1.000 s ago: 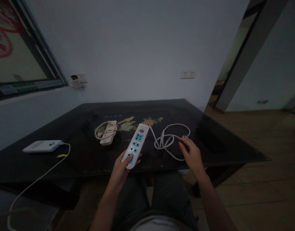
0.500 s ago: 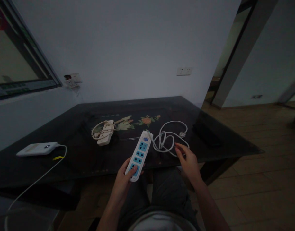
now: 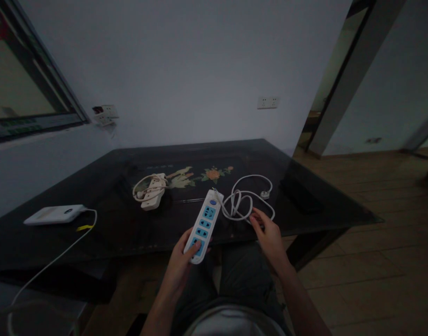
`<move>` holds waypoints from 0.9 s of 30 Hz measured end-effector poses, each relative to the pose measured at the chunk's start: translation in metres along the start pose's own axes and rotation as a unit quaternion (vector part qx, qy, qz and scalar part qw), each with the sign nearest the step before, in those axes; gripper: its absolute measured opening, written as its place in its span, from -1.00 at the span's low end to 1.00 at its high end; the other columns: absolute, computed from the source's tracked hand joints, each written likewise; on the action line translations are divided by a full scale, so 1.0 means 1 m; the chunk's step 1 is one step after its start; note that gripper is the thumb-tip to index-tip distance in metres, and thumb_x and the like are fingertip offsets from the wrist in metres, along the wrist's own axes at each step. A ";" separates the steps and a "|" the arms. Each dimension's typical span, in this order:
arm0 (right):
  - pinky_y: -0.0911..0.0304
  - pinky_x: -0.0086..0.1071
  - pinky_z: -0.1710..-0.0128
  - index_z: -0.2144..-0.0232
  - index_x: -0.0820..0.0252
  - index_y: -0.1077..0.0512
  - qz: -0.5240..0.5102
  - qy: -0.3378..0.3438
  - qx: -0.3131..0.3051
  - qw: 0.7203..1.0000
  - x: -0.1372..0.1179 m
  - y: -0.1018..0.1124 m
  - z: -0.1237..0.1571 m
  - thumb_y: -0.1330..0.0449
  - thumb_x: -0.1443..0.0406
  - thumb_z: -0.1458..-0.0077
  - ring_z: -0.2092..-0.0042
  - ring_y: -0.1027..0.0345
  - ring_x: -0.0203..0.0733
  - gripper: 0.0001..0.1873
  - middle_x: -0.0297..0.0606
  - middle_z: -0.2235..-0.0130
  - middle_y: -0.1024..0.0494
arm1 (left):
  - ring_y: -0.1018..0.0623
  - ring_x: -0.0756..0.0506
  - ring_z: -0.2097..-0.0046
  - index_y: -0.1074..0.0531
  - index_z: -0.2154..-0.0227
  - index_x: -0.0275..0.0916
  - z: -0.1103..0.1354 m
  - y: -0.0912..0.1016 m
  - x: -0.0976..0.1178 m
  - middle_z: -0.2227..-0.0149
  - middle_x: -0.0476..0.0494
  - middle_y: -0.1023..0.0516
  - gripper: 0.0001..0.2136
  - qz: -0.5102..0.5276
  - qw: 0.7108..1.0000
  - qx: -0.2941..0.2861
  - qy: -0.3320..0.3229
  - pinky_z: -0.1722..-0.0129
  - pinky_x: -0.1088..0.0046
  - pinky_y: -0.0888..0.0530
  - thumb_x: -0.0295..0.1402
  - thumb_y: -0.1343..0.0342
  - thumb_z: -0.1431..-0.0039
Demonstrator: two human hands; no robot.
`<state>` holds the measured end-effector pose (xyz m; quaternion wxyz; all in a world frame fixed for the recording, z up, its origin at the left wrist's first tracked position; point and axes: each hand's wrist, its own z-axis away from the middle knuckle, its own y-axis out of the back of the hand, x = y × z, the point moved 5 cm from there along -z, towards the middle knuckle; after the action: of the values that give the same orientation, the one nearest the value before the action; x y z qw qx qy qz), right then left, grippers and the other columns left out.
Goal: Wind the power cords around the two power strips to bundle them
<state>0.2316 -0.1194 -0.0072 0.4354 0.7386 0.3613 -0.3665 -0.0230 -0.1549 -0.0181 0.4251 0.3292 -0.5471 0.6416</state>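
Observation:
My left hand (image 3: 182, 261) grips the near end of a white power strip (image 3: 205, 224) with blue sockets, thumb on top, at the front edge of the dark table (image 3: 105, 224). The strip's white cord (image 3: 244, 198) lies in loose loops to its right, ending in a plug (image 3: 265, 194). My right hand (image 3: 268, 235) rests on the near part of that cord, fingers curled over it. A second, cream power strip (image 3: 151, 195) with its cord wound round it lies farther back on the left.
A white flat device (image 3: 53, 213) with a white cable (image 3: 60, 254) sits at the table's left. A dark flat object (image 3: 300, 193) lies at the right. Wall sockets (image 3: 268, 102) are on the back wall. Wooden floor and a doorway are at the right.
My left hand has pulled the power strip nearer to me, off the table edge. My right hand has come back along the cord and closed its fingers on the nearer loop.

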 end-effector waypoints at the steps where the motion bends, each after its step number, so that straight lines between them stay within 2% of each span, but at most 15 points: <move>1: -0.34 -0.12 0.10 0.03 0.25 -0.42 0.001 -0.001 -0.002 1.000 0.001 -0.001 0.000 -0.07 0.09 -0.12 0.15 -0.47 -0.01 -0.54 -0.05 0.16 -0.58 | -0.57 -0.30 0.05 -0.42 0.04 -0.26 0.000 -0.001 0.000 0.07 -0.27 -0.57 -0.49 0.004 1.000 -0.002 0.003 0.09 0.18 -0.53 -0.32 -0.36 0.12; 6: -0.33 -0.11 0.08 0.03 0.23 -0.41 0.005 0.006 -0.005 1.000 0.002 -0.005 0.000 -0.08 0.12 -0.13 0.13 -0.46 0.00 -0.57 -0.06 0.14 -0.57 | -0.57 -0.29 0.05 -0.38 0.03 -0.24 -0.002 -0.002 -0.003 0.09 -0.24 -0.58 -0.47 0.029 0.999 -0.010 0.017 0.05 0.17 -0.51 -0.34 -0.37 0.13; 10: -0.34 -0.13 0.08 0.04 0.22 -0.41 -0.007 0.005 -0.001 1.000 0.001 -0.007 -0.001 -0.09 0.13 -0.13 0.13 -0.47 -0.01 -0.58 -0.06 0.15 -0.58 | -0.57 -0.28 0.05 -0.38 0.10 -0.23 0.000 -0.003 -0.006 0.13 -0.21 -0.59 -0.52 0.034 0.999 -0.023 0.031 0.08 0.16 -0.53 -0.33 -0.37 0.14; 14: -0.32 -0.12 0.05 0.02 0.22 -0.38 -0.013 0.000 -0.008 1.000 -0.001 -0.008 -0.001 -0.08 0.14 -0.14 0.11 -0.46 -0.02 -0.59 -0.06 0.14 -0.57 | -0.59 -0.26 0.09 -0.38 0.21 -0.22 0.002 -0.005 -0.008 0.12 -0.20 -0.59 -0.63 0.029 0.998 -0.017 0.059 0.22 0.21 -0.57 -0.18 -0.31 0.05; 17: -0.33 -0.12 0.06 0.03 0.21 -0.36 -0.025 -0.005 -0.009 1.000 -0.003 -0.011 -0.001 -0.09 0.14 -0.14 0.12 -0.46 -0.03 -0.61 -0.07 0.15 -0.56 | -0.60 -0.25 0.13 -0.38 0.17 -0.24 0.002 -0.007 -0.010 0.11 -0.27 -0.59 -0.61 0.025 0.996 -0.008 0.081 0.36 0.27 -0.57 -0.06 -0.18 -0.06; 20: -0.35 -0.14 0.10 0.06 0.18 -0.33 -0.053 -0.009 0.007 0.999 -0.005 -0.017 -0.003 -0.12 0.12 -0.11 0.14 -0.46 -0.05 -0.61 -0.09 0.17 -0.55 | -0.61 -0.24 0.17 -0.40 0.16 -0.27 0.001 -0.007 -0.013 0.14 -0.32 -0.60 -0.59 0.024 0.995 0.007 0.098 0.43 0.33 -0.55 -0.03 -0.11 -0.10; 23: -0.35 -0.14 0.10 0.11 0.17 -0.29 -0.086 -0.009 0.029 0.996 -0.009 -0.026 -0.008 -0.18 0.11 -0.05 0.11 -0.44 -0.05 -0.60 -0.10 0.16 -0.53 | -0.61 -0.23 0.19 -0.41 0.13 -0.27 0.001 -0.008 -0.014 0.13 -0.30 -0.60 -0.55 0.012 0.996 -0.007 0.084 0.41 0.33 -0.55 0.00 -0.12 -0.08; 27: -0.34 -0.14 0.10 0.16 0.14 -0.23 -0.137 -0.028 0.040 0.989 -0.011 -0.040 -0.017 -0.25 0.11 0.04 0.11 -0.44 -0.05 -0.56 -0.12 0.19 -0.53 | -0.60 -0.19 0.14 -0.38 0.01 -0.20 0.000 -0.004 -0.015 0.09 -0.22 -0.59 -0.49 -0.009 0.999 -0.017 0.046 0.26 0.36 -0.54 -0.02 -0.19 -0.04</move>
<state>0.1956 -0.0920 -0.0068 0.3608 0.6882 0.4318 -0.4580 -0.0125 -0.1577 -0.0297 0.4611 0.2966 -0.5347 0.6431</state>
